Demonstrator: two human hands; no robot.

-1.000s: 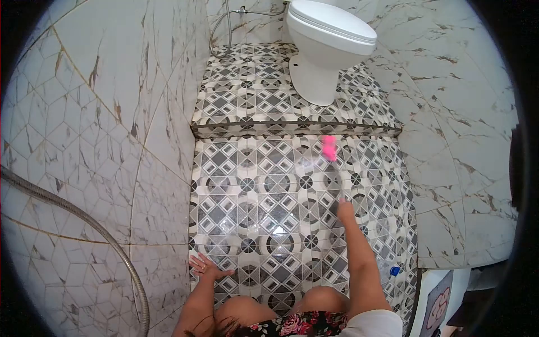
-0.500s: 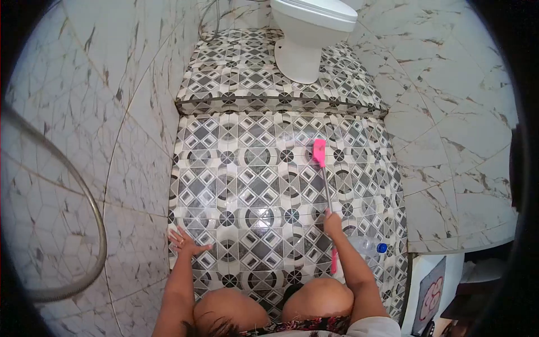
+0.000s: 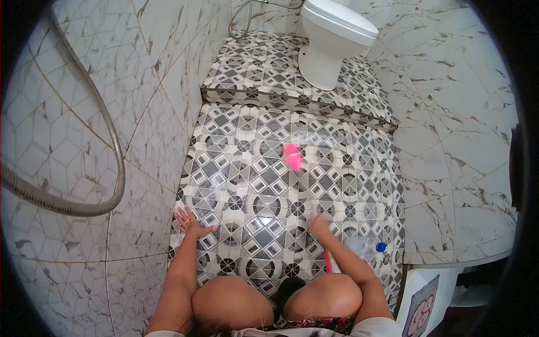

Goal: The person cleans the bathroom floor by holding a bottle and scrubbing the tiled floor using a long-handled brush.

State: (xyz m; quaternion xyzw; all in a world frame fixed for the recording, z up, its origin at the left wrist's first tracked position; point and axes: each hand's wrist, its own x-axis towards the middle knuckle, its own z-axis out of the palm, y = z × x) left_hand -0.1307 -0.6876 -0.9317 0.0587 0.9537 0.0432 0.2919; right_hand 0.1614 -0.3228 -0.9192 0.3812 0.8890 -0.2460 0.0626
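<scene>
At the near edge are the person's bare knees (image 3: 233, 303), and to the right a grey mat (image 3: 422, 306) with a pink pattern lies on a white surface. A clear plastic bottle (image 3: 359, 246) with a blue cap (image 3: 381, 247) lies on its side by the right forearm; whether it holds anything cannot be told. The right hand (image 3: 319, 226), slightly blurred, is closed around the thin handle of a brush (image 3: 292, 158), whose pink grip end shows below the forearm. The left hand (image 3: 191, 222) grips nothing, resting on the floor (image 3: 264, 191) with fingers spread, near the left wall (image 3: 149, 196). A ribbed metal hose (image 3: 84, 209) curves in front of that marbled wall. Ahead, the brush's blurred pink head is at mid-floor, over glossy tiles of diamonds and circles. Farther, a dark-edged step (image 3: 297, 102) bears the white, rounded toilet (image 3: 320, 56), its lid down, contents hidden.
</scene>
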